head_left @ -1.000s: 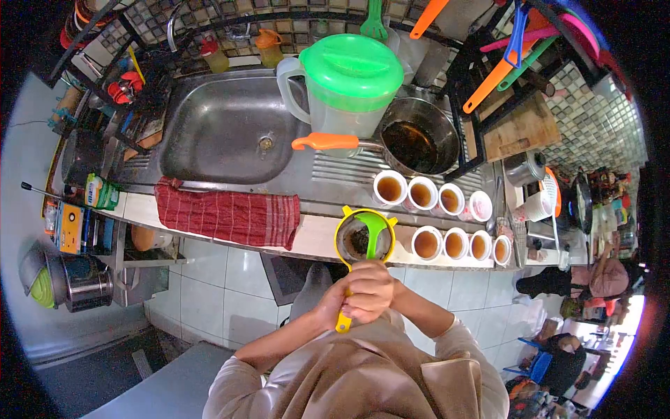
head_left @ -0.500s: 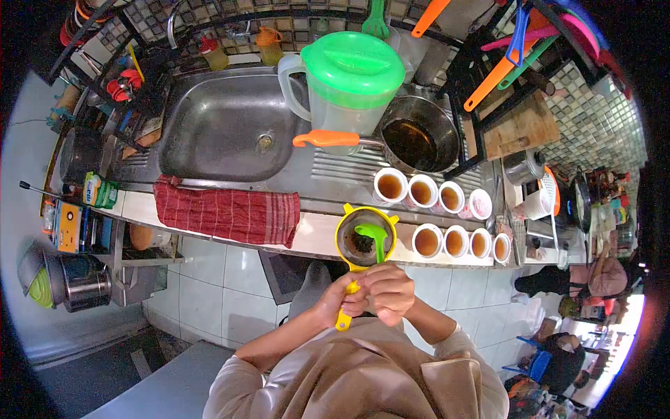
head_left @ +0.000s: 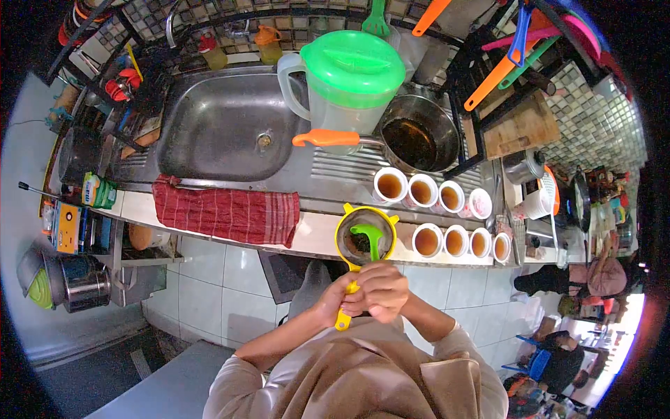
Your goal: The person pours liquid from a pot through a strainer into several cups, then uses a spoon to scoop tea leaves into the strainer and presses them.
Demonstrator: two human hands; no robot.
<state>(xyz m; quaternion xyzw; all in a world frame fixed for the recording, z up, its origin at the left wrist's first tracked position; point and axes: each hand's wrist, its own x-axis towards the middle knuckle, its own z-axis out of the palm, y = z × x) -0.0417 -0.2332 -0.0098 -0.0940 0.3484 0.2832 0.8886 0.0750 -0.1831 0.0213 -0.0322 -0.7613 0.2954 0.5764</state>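
My left hand (head_left: 339,302) is closed round the handle of a yellow strainer (head_left: 388,246), which is over the counter's front edge. Dark residue lies in its mesh. Right beside it, my right hand (head_left: 385,288) grips a green spoon (head_left: 373,241), whose bowl rests inside the strainer among the residue. To the right stand two rows of white cups, several with brown liquid, among them a front-row cup (head_left: 427,240) and a back-row cup (head_left: 390,185). The rightmost back cup (head_left: 480,204) shows little or no brown liquid.
Behind are a pot (head_left: 419,134) with dark liquid and an orange handle, a green-lidded pitcher (head_left: 352,77) and a steel sink (head_left: 223,126). A red cloth (head_left: 225,212) hangs over the counter edge (head_left: 317,234). Other people (head_left: 562,359) are at far right.
The spoon's bowl has shifted slightly left in the strainer, and my right hand has moved a little left with it. My left hand and the strainer have stayed in place.
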